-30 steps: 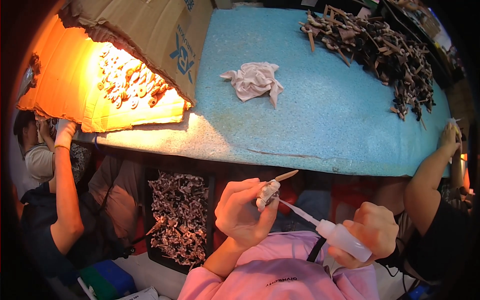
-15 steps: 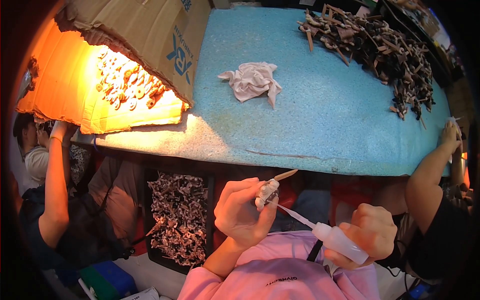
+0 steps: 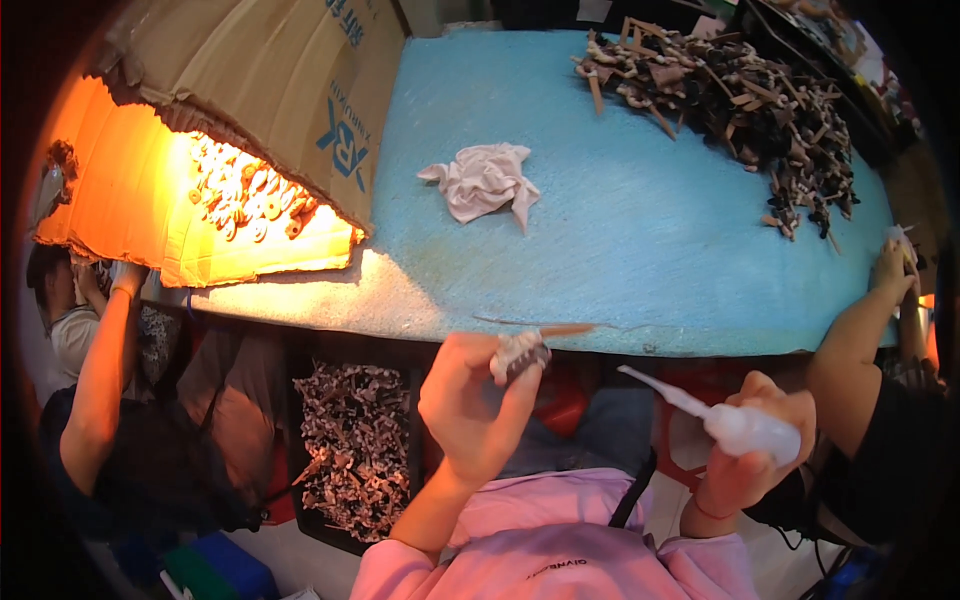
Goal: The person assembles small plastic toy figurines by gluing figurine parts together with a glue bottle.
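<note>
Okay, left hand (image 3: 465,405) pinching small figure (image 3: 517,357), right hand (image 3: 738,483) wrapped round bottle (image 3: 748,431).
Figure between left thumb and fingertips, wood stick (image 3: 567,329) jutting right from it; right fingers curled round bottle, nozzle (image 3: 660,388) pointing toward left hand, apart from figure. Both hands near the close edge of blue table (image 3: 600,240). Black tray (image 3: 343,536) of parts left of left forearm; crumpled cloth (image 3: 485,184) beyond left hand; parts pile (image 3: 735,105) beyond right hand; cardboard box (image 3: 255,85) beyond left hand, farther left; co-worker's hand (image 3: 893,268) right of right hand.
</note>
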Tool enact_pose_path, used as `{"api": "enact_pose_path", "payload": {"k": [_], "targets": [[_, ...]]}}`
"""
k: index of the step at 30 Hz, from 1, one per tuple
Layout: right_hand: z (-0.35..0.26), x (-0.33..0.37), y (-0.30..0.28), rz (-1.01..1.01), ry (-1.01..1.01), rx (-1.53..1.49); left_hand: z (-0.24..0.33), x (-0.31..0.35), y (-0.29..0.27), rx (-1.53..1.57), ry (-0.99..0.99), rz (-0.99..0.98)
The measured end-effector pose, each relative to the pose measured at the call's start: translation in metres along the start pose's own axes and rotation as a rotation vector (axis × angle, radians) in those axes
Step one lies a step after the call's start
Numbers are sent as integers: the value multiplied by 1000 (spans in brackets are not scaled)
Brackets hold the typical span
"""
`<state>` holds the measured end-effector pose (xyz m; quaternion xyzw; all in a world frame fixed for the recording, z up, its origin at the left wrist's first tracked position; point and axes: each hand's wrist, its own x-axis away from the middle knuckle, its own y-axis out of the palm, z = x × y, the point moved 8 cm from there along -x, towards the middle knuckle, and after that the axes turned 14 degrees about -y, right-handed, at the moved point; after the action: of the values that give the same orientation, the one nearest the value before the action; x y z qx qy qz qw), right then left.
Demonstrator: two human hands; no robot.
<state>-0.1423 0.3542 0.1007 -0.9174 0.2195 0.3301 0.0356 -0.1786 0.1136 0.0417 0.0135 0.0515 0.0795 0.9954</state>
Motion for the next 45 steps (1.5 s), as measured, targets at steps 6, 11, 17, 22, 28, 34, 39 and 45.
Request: {"api": "enact_pose_path", "payload": {"k": [6, 11, 17, 22, 28, 34, 39, 45], "targets": [[34, -4, -13, 61, 178, -205, 16, -60, 26, -352, 37, 10], [47, -3, -24, 60, 266, -313, 20, -72, 23, -710, 190, 128], [48, -3, -28, 75, 303, -344, 14, -72, 14, -680, 109, 91], [41, -6, -50, 211, 237, -402, 49, -33, 11, -764, 265, 304], [41, 0, -83, 354, 270, -642, 69, -8, 152, -503, 418, -239], [31, 3, -109, 418, 227, -660, 62, -51, 292, -669, 709, -344], [37, 12, -115, 429, 253, -717, 24, -72, 339, -979, 701, -497], [39, 13, -104, 412, 285, -820, 23, -75, 313, -1091, 399, -518]]}}
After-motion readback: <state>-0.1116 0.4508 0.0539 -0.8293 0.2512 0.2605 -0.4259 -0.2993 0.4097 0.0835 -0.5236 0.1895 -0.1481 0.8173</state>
